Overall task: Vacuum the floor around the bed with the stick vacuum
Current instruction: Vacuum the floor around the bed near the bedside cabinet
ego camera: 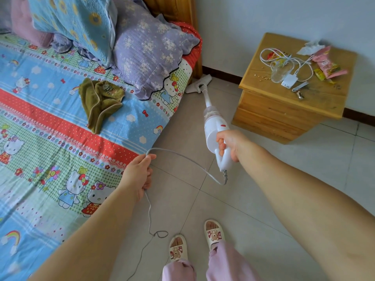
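You're over pale grey floor tiles with thin grout lines. Plain white wall ahead, dark skirting board along its base. Wooden nightstand stands right, near the wall. Wooden headboard top centre. Soft daylight, no hard shadows.

Soft, even daylight fills the room, bright without harsh glare; its source seems to lie off to the right, though no window shows. Shadows are faint: a pale one under the wooden nightstand and dim ones beside the slippers on the tiled floor. The wide lens bends straight lines, curving the bed edge and stretching both forearms near the lower corners. The far pillows and the near left corner look slightly soft; the middle is sharp.
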Tool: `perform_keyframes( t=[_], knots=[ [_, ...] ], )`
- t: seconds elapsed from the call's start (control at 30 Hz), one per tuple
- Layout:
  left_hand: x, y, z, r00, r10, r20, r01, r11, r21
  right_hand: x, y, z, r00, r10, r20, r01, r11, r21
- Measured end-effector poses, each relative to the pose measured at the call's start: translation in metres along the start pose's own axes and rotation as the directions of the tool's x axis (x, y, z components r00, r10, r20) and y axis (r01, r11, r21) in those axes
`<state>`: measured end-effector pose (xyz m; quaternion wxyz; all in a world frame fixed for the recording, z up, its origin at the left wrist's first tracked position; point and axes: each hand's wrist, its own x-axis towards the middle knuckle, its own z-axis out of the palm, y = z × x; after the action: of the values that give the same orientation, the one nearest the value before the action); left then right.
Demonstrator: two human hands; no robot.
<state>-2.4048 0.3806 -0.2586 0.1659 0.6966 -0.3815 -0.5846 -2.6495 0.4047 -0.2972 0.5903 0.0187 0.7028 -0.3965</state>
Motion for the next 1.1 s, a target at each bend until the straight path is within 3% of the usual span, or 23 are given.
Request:
perform_keyframes(
  t=[0.17,0.47,0.63,0.87,1.1],
  knots=[
    [-0.003,0.001,0.001,1.000,0.001,-0.017,-0.001,1.000,0.006,-0.005,0.013,0.001,1.000,0.014,0.006,-0.014,1.000,0.021],
    [0.000,0.002,0.003,1.000,-0.001,-0.023,0.001,1.000,0.010,-0.004,-0.030,-0.007,0.999,0.011,0.031,-0.010,0.999,-0.034],
    [0.002,0.007,0.010,1.000,0.010,-0.008,-0.010,1.000,-0.008,-0.020,-0.001,-0.010,1.000,-0.016,0.020,0.016,1.000,-0.011],
    [0.007,0.026,0.011,0.999,0.026,0.021,-0.026,1.000,-0.006,-0.046,0.037,0.034,0.997,0.067,-0.023,-0.065,0.994,0.083],
    [0.028,0.047,-0.017,0.999,0.025,0.048,-0.024,1.000,-0.019,-0.048,0.005,0.090,0.996,0.069,-0.053,-0.058,0.982,0.181]
  ],
)
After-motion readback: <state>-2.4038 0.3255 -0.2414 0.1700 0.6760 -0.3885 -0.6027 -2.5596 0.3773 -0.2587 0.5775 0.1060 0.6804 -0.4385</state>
